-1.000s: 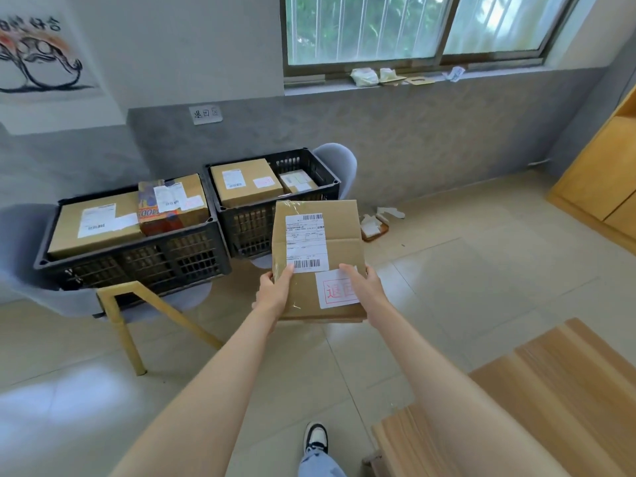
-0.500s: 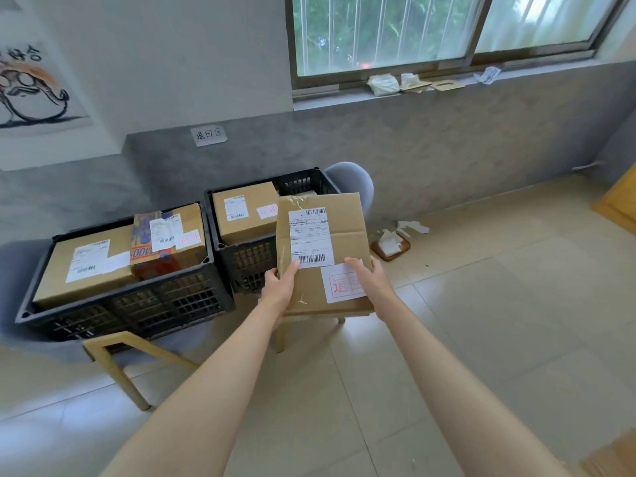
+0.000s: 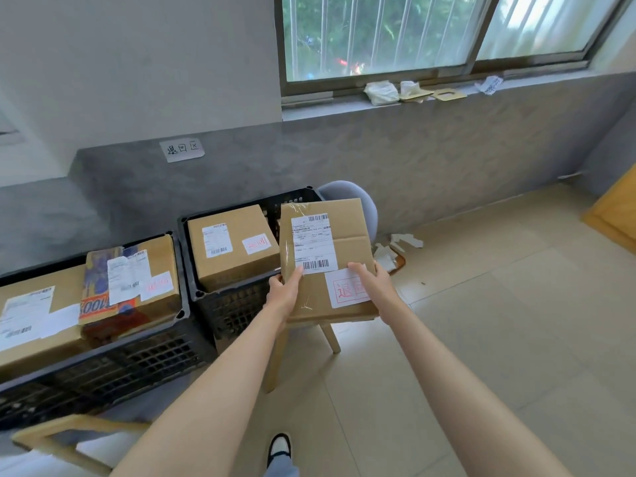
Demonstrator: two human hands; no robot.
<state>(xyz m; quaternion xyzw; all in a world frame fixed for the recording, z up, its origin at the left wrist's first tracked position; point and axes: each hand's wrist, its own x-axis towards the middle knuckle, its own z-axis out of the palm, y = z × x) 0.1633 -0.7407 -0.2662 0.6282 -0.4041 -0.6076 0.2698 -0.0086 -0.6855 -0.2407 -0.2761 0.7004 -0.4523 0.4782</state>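
I hold a flat brown cardboard parcel (image 3: 347, 232) out in front of me, with a white shipping label and a red-stamped white sticker on top. My left hand (image 3: 284, 292) grips its near left edge, thumb lying on the label. My right hand (image 3: 373, 285) grips the near right edge, thumb on top by the sticker. The parcel hangs over the right side of the right black crate (image 3: 227, 308), which holds another brown box (image 3: 234, 246).
A second black crate (image 3: 103, 373) at left holds labelled boxes. Both crates rest on grey chairs with wooden legs (image 3: 275, 352). Paper scraps (image 3: 392, 256) lie on the tiled floor by the wall. A wooden cabinet (image 3: 616, 215) stands at right. My shoe (image 3: 279, 445) is below.
I have stepped closer to the crates. The parcel, still held in both hands, has moved forward and now overlaps the right crate; the wooden table has left the view.
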